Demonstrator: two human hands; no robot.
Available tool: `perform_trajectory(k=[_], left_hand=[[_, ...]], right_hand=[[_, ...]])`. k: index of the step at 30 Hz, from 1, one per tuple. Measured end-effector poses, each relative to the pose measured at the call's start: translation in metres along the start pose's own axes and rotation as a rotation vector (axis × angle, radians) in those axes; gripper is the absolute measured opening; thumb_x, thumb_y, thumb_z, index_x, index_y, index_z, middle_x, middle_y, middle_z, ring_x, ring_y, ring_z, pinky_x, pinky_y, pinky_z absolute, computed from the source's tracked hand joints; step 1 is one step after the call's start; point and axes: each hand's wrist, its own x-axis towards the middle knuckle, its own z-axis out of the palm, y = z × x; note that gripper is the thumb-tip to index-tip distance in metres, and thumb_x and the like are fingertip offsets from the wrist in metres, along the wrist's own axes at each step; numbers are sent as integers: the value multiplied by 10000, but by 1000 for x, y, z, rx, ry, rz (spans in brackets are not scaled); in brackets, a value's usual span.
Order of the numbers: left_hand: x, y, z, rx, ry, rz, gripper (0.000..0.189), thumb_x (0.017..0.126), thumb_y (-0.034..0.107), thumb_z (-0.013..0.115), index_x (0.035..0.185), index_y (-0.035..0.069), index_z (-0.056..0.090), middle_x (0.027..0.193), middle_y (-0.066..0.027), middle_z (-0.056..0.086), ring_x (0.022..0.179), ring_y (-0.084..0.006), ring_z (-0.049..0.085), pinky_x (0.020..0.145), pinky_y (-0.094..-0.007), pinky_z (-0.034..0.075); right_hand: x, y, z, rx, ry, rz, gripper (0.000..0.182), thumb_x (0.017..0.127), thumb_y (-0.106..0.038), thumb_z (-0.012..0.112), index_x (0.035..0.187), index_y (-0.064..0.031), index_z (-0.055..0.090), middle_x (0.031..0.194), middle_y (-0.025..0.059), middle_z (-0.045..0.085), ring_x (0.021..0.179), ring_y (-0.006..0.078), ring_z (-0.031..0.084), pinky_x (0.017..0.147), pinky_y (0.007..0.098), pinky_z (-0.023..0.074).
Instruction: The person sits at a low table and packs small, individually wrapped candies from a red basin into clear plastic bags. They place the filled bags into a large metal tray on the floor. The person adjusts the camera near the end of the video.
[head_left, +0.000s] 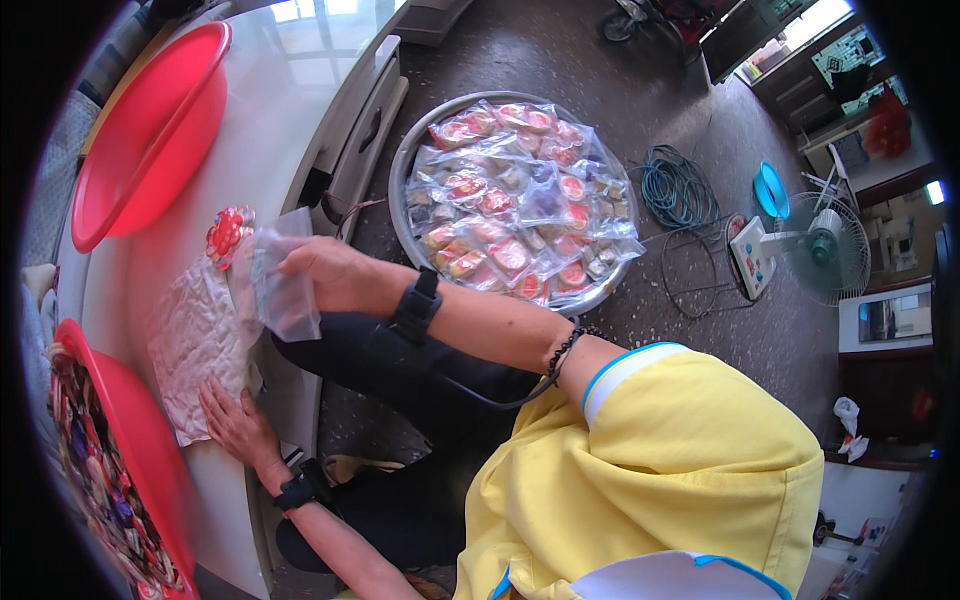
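My right hand (330, 274) pinches a clear plastic bag (289, 300) between thumb and fingers above the white table (255, 135). Just beyond the bag lies a red, flower-shaped shiny packet (229, 236), partly touching a crumpled white cloth (199, 337). My left hand (236, 424) rests palm down on the cloth's near edge, fingers spread, holding nothing. Whether anything is inside the bag is hard to tell through its blur.
An upright-sided red plastic basin (176, 150) stands on the table; another red basin (142, 450) holds many small wrapped items. On the floor, a large metal basin (401, 202) holds several bagged packets (510, 217). Coiled hose (679, 187), a blue bowl (771, 189) and a fan (821, 247) lie beyond.
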Motion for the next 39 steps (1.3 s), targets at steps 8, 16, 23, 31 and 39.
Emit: perform_trajectory(k=[8, 16, 23, 31, 39], left_hand=[[0, -5, -3, -5, 24, 30, 521, 926, 405, 333, 1333, 82, 372, 1378, -112, 360, 1254, -287, 348, 1004, -402, 270], [0, -1, -7, -1, -27, 17, 524, 926, 398, 329, 1343, 81, 352, 1390, -112, 341, 1263, -289, 334, 1012, -405, 259], [0, -1, -12, -26, -55, 8, 515, 918, 377, 356, 1338, 79, 358, 1387, -108, 347, 1265, -286, 332, 1017, -405, 252], [2, 1, -13, -18, -79, 12, 503, 923, 352, 354, 1331, 58, 363, 1380, -116, 354, 1262, -292, 336, 1019, -406, 248], [0, -3, -18, -22, -98, 8, 530, 936, 389, 313, 1327, 35, 362, 1375, -137, 355, 1260, -307, 335, 1015, -411, 249]], right_hand=[[-59, -72, -26, -138, 45, -150, 411, 825, -86, 444, 1234, -49, 433, 1121, 127, 539, 971, 266, 575, 800, 436, 494], [-127, -98, -119, -140, 307, -217, 450, 842, -73, 448, 1286, -77, 373, 1138, 106, 521, 984, 264, 565, 872, 464, 455], [-164, -106, -173, -107, 628, -310, 370, 829, -18, 428, 1199, -13, 432, 1088, 123, 544, 996, 306, 559, 898, 503, 436], [-171, -168, -276, -114, 636, -473, 333, 822, -52, 461, 1151, -3, 472, 1101, 153, 555, 1019, 314, 554, 905, 505, 433], [-126, -250, -301, -223, 761, -595, 281, 841, -69, 441, 1114, -25, 493, 1108, 145, 554, 1024, 332, 551, 890, 522, 433]])
